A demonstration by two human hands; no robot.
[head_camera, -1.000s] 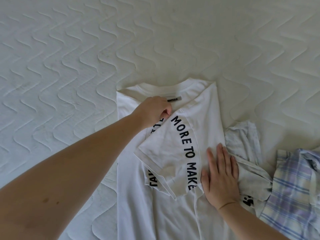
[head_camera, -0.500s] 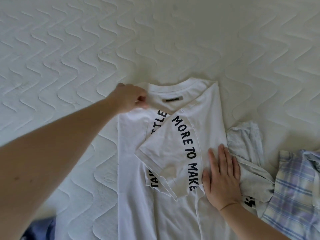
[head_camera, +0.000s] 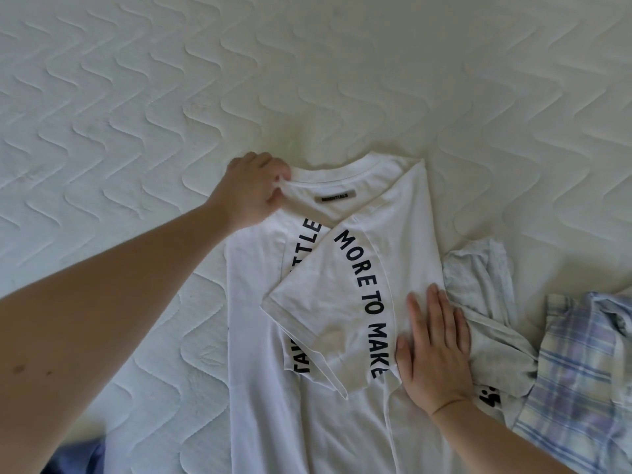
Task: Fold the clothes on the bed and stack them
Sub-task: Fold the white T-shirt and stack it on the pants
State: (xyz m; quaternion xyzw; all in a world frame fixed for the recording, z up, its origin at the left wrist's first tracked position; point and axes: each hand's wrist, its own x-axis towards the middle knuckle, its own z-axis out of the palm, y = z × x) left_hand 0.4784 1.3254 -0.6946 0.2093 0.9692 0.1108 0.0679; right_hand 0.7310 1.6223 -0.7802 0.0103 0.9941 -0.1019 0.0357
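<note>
A white T-shirt point(head_camera: 328, 302) with curved black lettering lies flat on the bed, its right side and sleeve folded over onto the middle. My left hand point(head_camera: 254, 191) pinches the shirt's collar edge at the left shoulder. Flat and with straight fingers, my right hand point(head_camera: 434, 347) presses on the folded right edge of the shirt. A crumpled pale garment point(head_camera: 492, 302) lies just right of that hand, and a plaid blue and white garment point(head_camera: 581, 371) lies beyond it at the right edge.
The white quilted mattress point(head_camera: 307, 80) stretches away above and to the left of the shirt. A bit of blue cloth point(head_camera: 78, 456) shows at the bottom left corner.
My left hand has moved from the shirt's middle near the label leftward to the left shoulder and taken hold of the collar edge. My right hand has stayed pressed in place.
</note>
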